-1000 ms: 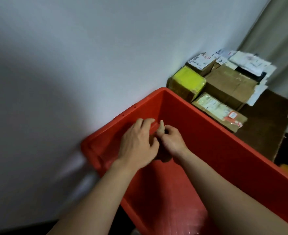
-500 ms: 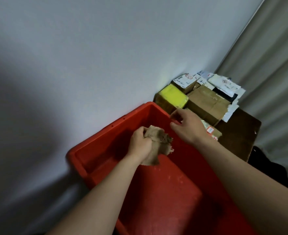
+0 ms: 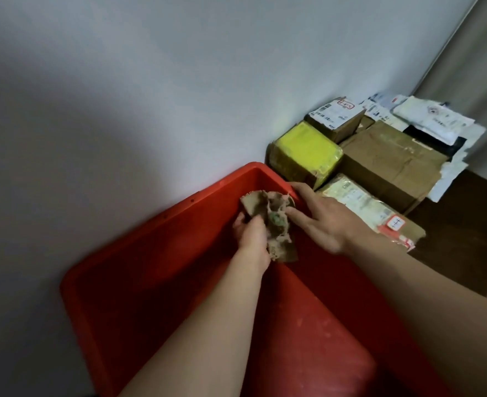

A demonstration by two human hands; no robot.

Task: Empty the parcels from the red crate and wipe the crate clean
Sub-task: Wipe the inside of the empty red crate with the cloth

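The red crate stands against the white wall with no parcels visible inside. My left hand grips a crumpled brown rag near the crate's far right corner. My right hand rests on the crate's right rim, fingers stretched towards the rag and touching its edge. Beyond the crate the parcels are stacked: a yellow-topped box, a large brown carton, a flat taped parcel and a small labelled box.
The parcels sit on a dark brown surface to the right of the crate. White mailers and papers lie behind the carton. A grey curtain hangs at the far right.
The rag has come up into view in my left hand. My right hand let go near it, moved to the crate's right rim, and now reaches back to the rag.
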